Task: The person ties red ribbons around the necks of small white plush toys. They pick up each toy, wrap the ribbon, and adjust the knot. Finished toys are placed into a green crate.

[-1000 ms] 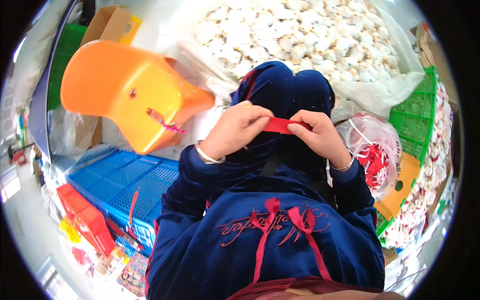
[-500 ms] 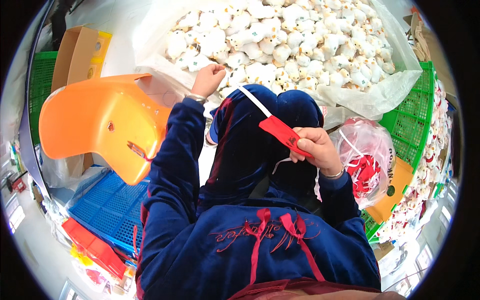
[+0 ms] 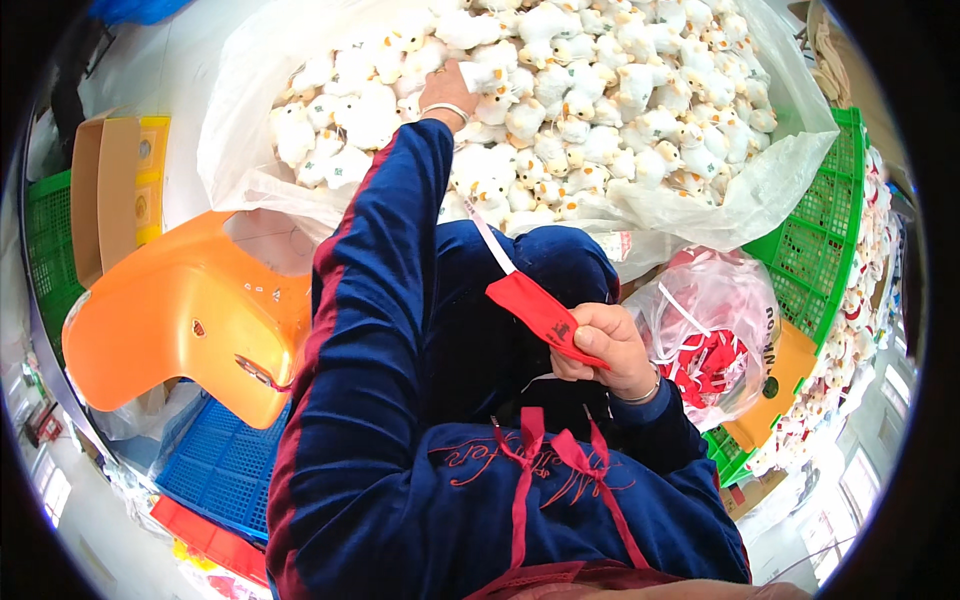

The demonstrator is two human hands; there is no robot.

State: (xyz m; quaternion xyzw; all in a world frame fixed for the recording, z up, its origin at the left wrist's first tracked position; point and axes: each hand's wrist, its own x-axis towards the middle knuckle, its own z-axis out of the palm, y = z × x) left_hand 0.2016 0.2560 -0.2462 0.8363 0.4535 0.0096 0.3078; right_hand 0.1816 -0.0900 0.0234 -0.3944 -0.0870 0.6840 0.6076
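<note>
My left hand (image 3: 450, 92) reaches into a big heap of small white plush toys (image 3: 560, 105) with orange bits. Its fingers curl against one white plush toy (image 3: 482, 77); the fingertips are partly hidden. Above my lap, my right hand (image 3: 609, 350) pinches one end of a red fabric band (image 3: 533, 312) between thumb and fingers. A dark print marks the band near my thumb. From its far end a white ribbon (image 3: 488, 240) stretches up toward the heap's near edge.
A clear plastic sheet (image 3: 235, 150) lies beneath the toys. At right, a clear bag (image 3: 745, 290) holds more red bands, beside a green crate (image 3: 820, 245). An orange chair (image 3: 150, 330) stands at left, scissors on it, near a blue crate (image 3: 225, 465) and a cardboard box (image 3: 105, 195).
My left hand has moved forward from the heap's near edge into the plush toys. My right hand, still pinching the red band, has shifted slightly left and down in view.
</note>
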